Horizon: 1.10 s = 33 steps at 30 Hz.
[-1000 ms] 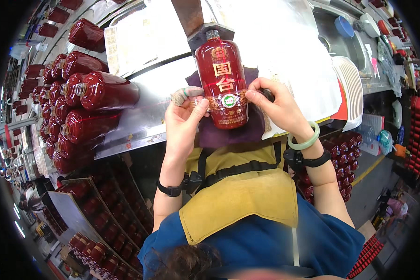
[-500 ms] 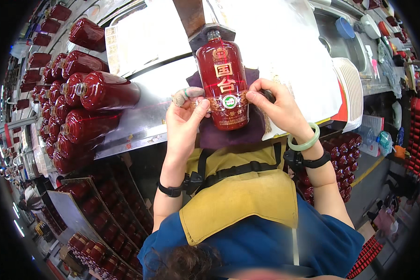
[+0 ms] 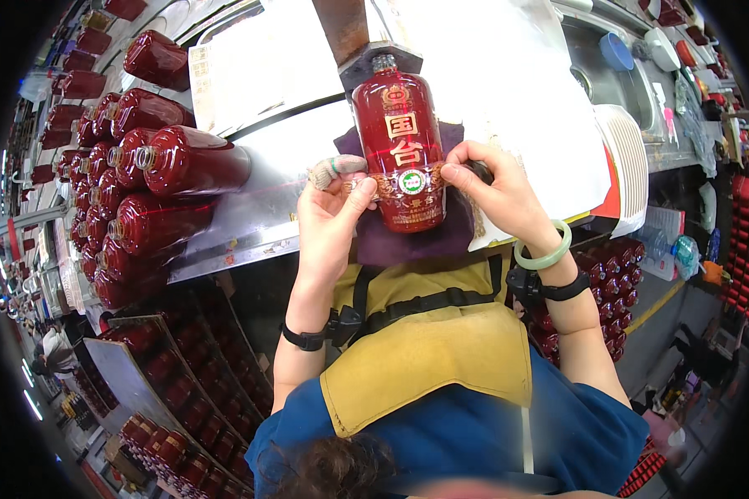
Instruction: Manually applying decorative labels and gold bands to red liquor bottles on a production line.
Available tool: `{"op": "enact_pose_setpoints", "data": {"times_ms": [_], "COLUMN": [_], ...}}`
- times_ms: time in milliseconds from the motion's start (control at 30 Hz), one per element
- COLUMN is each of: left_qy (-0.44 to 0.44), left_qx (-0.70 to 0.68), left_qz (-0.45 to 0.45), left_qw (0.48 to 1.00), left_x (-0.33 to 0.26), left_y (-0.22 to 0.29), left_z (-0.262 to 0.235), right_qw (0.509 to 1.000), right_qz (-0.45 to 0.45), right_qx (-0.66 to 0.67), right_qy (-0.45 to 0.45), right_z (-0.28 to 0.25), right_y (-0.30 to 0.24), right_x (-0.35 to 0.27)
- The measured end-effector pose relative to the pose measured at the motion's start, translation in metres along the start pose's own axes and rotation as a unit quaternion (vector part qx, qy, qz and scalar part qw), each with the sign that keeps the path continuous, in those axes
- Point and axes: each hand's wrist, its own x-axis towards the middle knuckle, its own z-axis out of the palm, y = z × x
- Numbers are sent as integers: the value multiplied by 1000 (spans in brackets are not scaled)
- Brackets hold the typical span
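head view shows a dark red bottle (image 3: 401, 162) lying on its back on a purple cloth (image 3: 408, 241) at the near edge of the desk (image 3: 258, 216), its capless neck pointing away from the person and its gold-lettered front facing up. the cloth likely pads it and stops it rolling. the left hand (image 3: 329, 216) grasps the bottle's left flank, a taped finger (image 3: 333, 170) curled over the shoulder and the thumb pressing the round sticker band. the right hand (image 3: 495, 191) pinches the right flank, fingertips on the band's other end, so both hands seem to steady the bottle and smooth the band flat. a green bangle (image 3: 545, 249) circles the right wrist and dark straps sit on both wrists. a white sheet (image 3: 516, 108) covers the desk's far right part. toward the left edge, more red bottles (image 3: 154, 166) lie on their sides in a close row, necks toward the person. lower left, racks (image 3: 175, 391) hold further bottles beneath the desk.
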Motion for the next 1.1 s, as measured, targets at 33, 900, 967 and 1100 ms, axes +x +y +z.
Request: {"op": "enact_pose_setpoints", "data": {"times_ms": [33,900,967,1100], "left_qy": [1,57,58,178], "left_qx": [2,24,46,263], "left_qz": [-1,-8,15,156], "left_qw": [1000,998,997,935], "left_x": [0,2,0,-16], "left_y": [0,-4,-13,-15], "left_z": [0,-4,-9,2], "right_qw": [1000,997,998,999], "right_qz": [12,51,47,32], "right_qx": [3,56,47,31], "right_qy": [-3,-12,-16,-15], "right_z": [0,-2,-2,-3], "right_y": [0,3,2,3], "right_x": [0,3,3,5]}}
